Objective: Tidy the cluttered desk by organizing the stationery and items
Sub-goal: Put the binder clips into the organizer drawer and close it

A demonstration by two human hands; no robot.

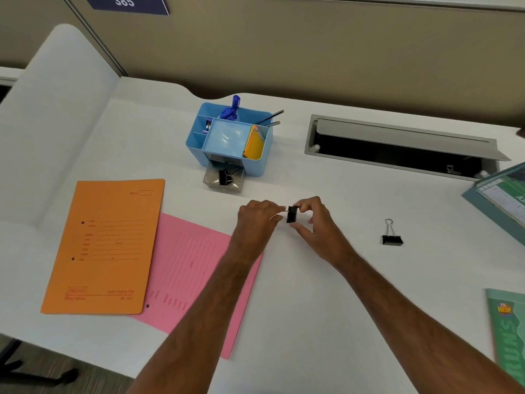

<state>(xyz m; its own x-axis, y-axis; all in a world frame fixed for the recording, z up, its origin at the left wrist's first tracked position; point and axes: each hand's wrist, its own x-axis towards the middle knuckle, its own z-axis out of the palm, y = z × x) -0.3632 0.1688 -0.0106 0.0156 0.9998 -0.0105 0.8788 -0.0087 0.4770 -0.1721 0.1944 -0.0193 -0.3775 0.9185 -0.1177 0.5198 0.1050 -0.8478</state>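
Matt black metal binder clip (291, 214) w/ shiny wire handles, pinched btwn both hands. Beyond them, glossy blue plastic organizer (227, 140); left of left hand (257, 220), matt paper folders (105, 245) on smooth white desk (326, 280).

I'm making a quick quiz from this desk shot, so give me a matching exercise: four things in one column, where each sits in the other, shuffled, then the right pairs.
Things:
1. orange folder
2. loose binder clip
3. held binder clip
4. sticky notes

Places:
A. between the left hand and right hand
B. in the blue organizer
C. overlapping the pink folder
D. alone on the desk, right of the hands

Pairs: 1-C, 2-D, 3-A, 4-B
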